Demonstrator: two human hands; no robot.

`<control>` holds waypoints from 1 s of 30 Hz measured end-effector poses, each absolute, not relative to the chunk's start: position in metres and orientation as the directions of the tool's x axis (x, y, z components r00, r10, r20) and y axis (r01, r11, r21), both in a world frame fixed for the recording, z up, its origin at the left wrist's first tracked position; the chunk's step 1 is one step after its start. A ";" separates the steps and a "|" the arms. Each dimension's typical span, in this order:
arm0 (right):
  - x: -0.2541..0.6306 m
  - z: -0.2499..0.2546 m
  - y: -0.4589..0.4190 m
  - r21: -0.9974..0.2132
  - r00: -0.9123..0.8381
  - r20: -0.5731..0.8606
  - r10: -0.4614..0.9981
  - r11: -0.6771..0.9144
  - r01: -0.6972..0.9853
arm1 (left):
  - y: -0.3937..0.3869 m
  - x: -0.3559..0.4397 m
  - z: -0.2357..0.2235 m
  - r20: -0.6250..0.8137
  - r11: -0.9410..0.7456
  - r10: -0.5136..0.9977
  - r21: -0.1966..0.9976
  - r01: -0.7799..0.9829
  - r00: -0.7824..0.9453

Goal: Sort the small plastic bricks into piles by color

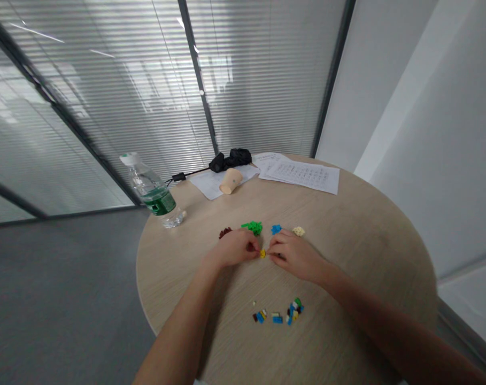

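Showing a yellow brick pinched between the nearly closed left grip and right grip, with colour-sorted brick piles kept apart beyond on the bench.

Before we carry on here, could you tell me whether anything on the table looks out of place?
Yes, the paper cup lies on its side on a white sheet of paper near the far edge, not upright.
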State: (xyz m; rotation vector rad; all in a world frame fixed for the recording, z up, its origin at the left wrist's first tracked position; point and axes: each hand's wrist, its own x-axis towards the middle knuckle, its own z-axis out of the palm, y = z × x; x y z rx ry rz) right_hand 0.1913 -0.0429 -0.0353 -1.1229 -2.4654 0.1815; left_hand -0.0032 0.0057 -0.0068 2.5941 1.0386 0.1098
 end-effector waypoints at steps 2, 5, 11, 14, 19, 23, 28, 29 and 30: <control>0.192 -0.036 -0.042 -0.290 -0.583 0.324 0.745 0.665 0.689 | 0.006 -0.003 -0.007 -0.049 -0.678 0.676 0.349 0.647 0.735; 0.194 -0.036 -0.041 -0.292 -0.584 0.337 0.738 0.672 0.680 | 0.007 -0.005 -0.008 -0.040 -0.690 0.664 0.352 0.632 0.747; 0.191 -0.032 -0.047 -0.396 -0.628 0.357 0.691 0.721 0.568 | 0.010 -0.010 -0.010 -0.011 -0.655 0.712 0.347 0.671 0.702; 0.184 -0.029 -0.056 -0.469 -0.759 0.302 0.576 0.783 0.408 | 0.011 -0.012 -0.009 0.000 -0.641 0.733 0.334 0.691 0.680; 0.171 -0.027 -0.070 -0.537 -0.873 0.223 0.435 0.802 0.262 | 0.011 -0.013 -0.008 0.024 -0.639 0.749 0.294 0.711 0.662; 0.168 -0.028 -0.073 -0.551 -0.902 0.164 0.399 0.796 0.252 | 0.012 -0.013 -0.010 0.020 -0.643 0.746 0.278 0.713 0.665; 0.166 -0.028 -0.074 -0.517 -0.902 0.141 0.409 0.807 0.285 | 0.011 -0.012 -0.010 -0.022 -0.638 0.738 0.306 0.707 0.675; 0.165 -0.028 -0.074 -0.509 -0.900 0.140 0.412 0.810 0.291 | 0.010 -0.012 -0.010 -0.032 -0.645 0.726 0.314 0.697 0.687; 0.164 -0.029 -0.075 -0.504 -0.899 0.141 0.415 0.812 0.296 | 0.009 -0.011 -0.009 -0.040 -0.653 0.714 0.321 0.686 0.699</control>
